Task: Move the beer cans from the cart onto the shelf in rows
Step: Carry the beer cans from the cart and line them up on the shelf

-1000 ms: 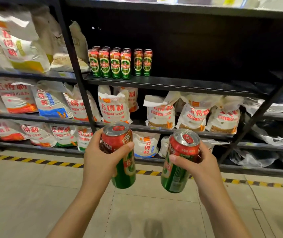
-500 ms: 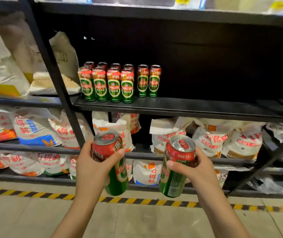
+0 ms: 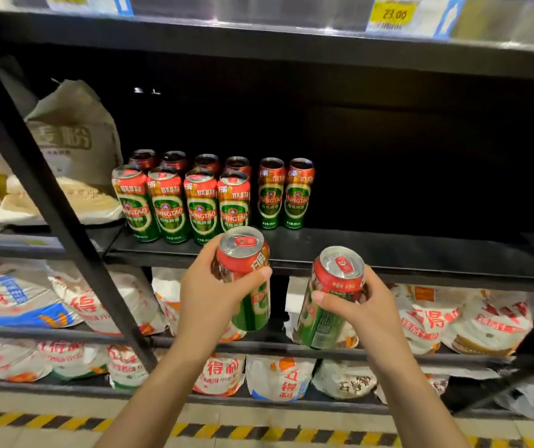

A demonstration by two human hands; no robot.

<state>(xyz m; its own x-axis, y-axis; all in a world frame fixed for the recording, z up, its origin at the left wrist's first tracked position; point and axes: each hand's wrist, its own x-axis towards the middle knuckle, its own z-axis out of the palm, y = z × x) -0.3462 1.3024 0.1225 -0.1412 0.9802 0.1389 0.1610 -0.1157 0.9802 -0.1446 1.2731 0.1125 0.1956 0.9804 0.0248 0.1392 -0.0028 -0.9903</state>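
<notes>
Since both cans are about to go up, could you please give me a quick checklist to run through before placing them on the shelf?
1. Left hand grips its can: ok.
2. Right hand grips its can: ok.
3. Front-row space free on the shelf, right of the fourth front can: ok.
4. Shelved cans upright: ok.
5. Held cans upright: not ok, both tilted.
6. Held cans undented: cannot tell.

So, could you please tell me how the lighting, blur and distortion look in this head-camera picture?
Head view: the shelf bay behind the standing cans is almost black; the upright post leans from wide-angle distortion; the price tag and left-edge bags are smeared; the can in the left hand and the can in the right hand are fairly sharp, with glare on their tops.
</notes>
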